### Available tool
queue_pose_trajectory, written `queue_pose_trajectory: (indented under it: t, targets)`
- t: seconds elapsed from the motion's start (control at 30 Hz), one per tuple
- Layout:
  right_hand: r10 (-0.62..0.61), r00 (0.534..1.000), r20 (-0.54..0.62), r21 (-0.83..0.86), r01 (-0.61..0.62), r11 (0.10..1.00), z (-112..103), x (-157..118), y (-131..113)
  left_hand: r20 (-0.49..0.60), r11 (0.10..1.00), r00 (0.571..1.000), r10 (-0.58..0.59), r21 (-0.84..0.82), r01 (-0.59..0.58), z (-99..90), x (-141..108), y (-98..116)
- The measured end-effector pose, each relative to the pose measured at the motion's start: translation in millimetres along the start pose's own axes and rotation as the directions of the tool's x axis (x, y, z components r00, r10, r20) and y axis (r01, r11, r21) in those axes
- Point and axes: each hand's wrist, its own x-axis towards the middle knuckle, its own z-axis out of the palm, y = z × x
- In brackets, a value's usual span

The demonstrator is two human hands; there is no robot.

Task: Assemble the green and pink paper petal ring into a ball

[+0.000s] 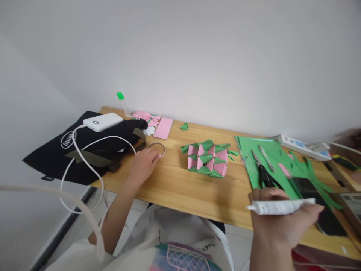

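Observation:
My right hand point(278, 226) is closed around a white glue tube point(284, 207) at the right front of the table. The tube lies nearly level, its thin nozzle pointing left. On the left, my left hand point(145, 163) rests low over the tabletop, fingers closed at the near edge of a thin pale ring point(165, 149). Between the hands sits a pink and green folded-paper model point(207, 159), made of joined open cells with green pointed flaps at its ends. Neither hand touches it.
A black bag point(84, 150) with a white power bank point(103, 122) and cable lies left. Pink paper point(163, 128) and a green scrap point(184, 127) are at the back. Right are green sheets point(248, 150), black-handled scissors point(266, 177), a phone point(324, 214) and a power strip point(304, 146).

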Motion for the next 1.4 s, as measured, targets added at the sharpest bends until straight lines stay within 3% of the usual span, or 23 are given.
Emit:
queue_pose_trajectory:
  t: [0.17,0.37,0.5,0.6,0.73,0.87,0.93,1.07,1.4]
  targets:
    - [0.112,0.994,0.006,0.012,-0.112,0.994,3.6,-8.4,5.1,0.038,0.980,0.998,-0.058,0.190,0.050,0.3,23.9,-14.1]
    - [0.128,0.991,-0.030,0.004,-0.128,0.992,-2.3,-4.9,10.0,0.086,0.959,0.996,-0.038,0.284,0.012,4.0,26.9,-16.2]
    - [0.136,0.987,-0.087,-0.046,-0.141,0.989,-0.8,-7.5,12.2,0.057,0.960,0.998,0.010,0.278,-0.026,1.9,24.0,-18.7]
    - [0.129,0.990,-0.055,-0.029,-0.130,0.991,0.3,-12.3,6.7,-0.019,0.969,0.997,0.075,0.239,-0.068,-2.9,17.2,-15.1]
    - [0.116,0.992,0.039,-0.030,-0.115,0.993,-5.0,-18.8,-3.1,-0.150,0.965,0.957,0.247,0.129,-0.228,-10.0,-3.6,13.0]
    - [0.107,0.993,0.058,-0.087,-0.102,0.991,-9.2,-26.6,-5.7,-0.258,0.833,0.807,0.531,-0.012,-0.553,-9.1,-23.9,65.0]
    - [0.093,0.995,0.034,-0.104,-0.089,0.991,-8.2,-30.1,-4.9,-0.283,0.765,0.749,0.599,-0.073,-0.639,-4.7,-26.0,88.4]
    - [0.068,0.997,0.031,-0.114,-0.064,0.991,-4.4,-32.7,-2.5,-0.285,0.748,0.729,0.622,-0.059,-0.661,3.8,-16.9,112.6]
    - [0.104,0.994,0.046,-0.083,-0.100,0.992,-4.0,-28.9,8.4,-0.231,0.733,0.705,0.671,0.063,-0.677,6.8,-0.1,120.2]
